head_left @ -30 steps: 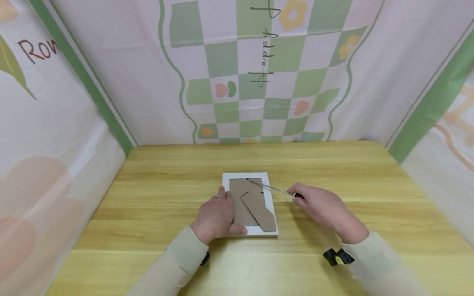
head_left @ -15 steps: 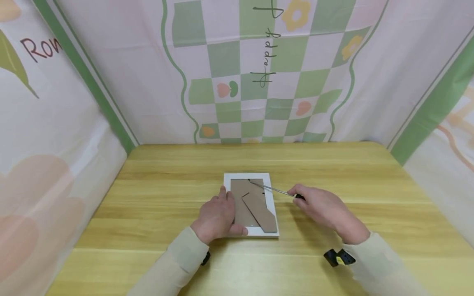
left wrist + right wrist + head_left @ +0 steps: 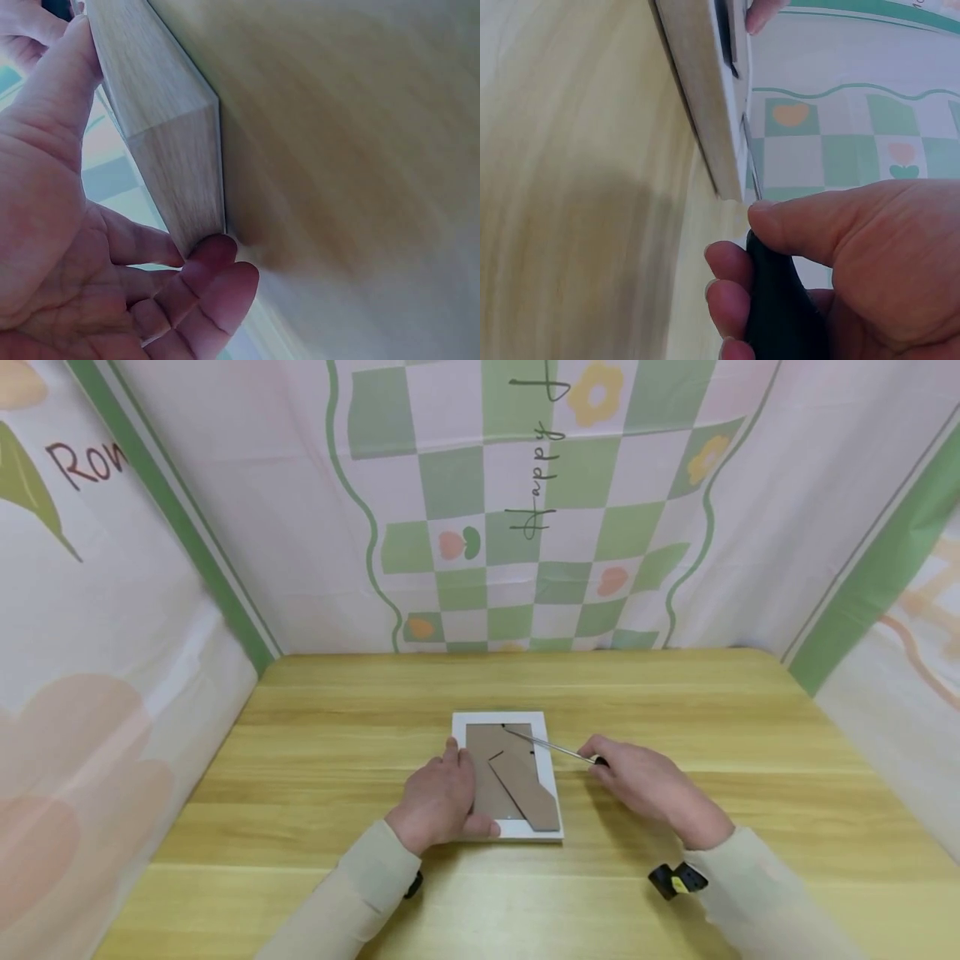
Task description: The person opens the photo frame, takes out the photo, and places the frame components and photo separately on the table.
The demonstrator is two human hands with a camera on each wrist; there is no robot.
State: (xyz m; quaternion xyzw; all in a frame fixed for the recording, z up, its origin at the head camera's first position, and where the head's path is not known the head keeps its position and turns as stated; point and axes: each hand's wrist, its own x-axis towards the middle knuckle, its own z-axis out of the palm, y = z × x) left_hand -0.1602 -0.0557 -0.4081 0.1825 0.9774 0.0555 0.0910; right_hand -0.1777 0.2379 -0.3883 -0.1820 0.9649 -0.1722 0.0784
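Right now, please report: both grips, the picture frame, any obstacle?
Left grip holds picture frame, back up. Right grip holds screwdriver, shaft over backing board. No obstacle seen at shaft.

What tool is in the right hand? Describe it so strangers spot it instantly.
On the wooden table lies a white picture frame, brown backing up. From over its right edge, a tool reaches to the right hand, which grips its dark handle. Its thin, straight metal shaft sets it apart from the flat frame.

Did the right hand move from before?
Yes, a little: the right hand went left, closer to the frame, which stayed put on the table.
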